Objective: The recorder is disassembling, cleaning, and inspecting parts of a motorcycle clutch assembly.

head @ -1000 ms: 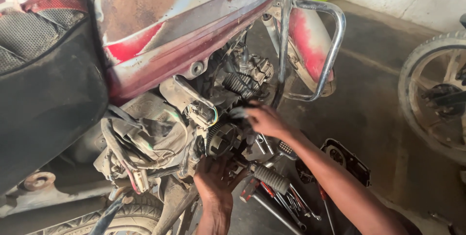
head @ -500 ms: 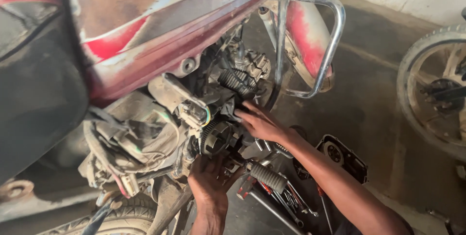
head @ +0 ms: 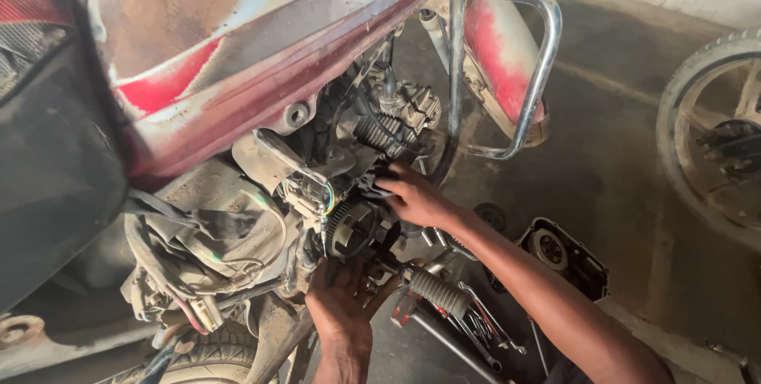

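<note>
One motorcycle [head: 238, 75] stands here, with two hands at its engine: the left hand [head: 342, 305] and the right hand [head: 412, 198]. One loose wheel [head: 713, 130] and one engine cover [head: 564, 257] lie nearby. Perhaps several tools [head: 476, 328] are on the floor, too jumbled to count.

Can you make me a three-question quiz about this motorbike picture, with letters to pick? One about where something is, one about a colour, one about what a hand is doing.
1. Where is the loose engine cover? A on the seat; B on the floor; C in a hand.
2. What colour is the fuel tank? A faded red; B blue; C yellow.
3. What is the left hand doing? A waving; B hanging free; C touching the round toothed part.

Answers: B, it lies on the concrete beside the arm. A, worn red paint. C, its fingers reach up under that part, while the right hand rests above.
</note>
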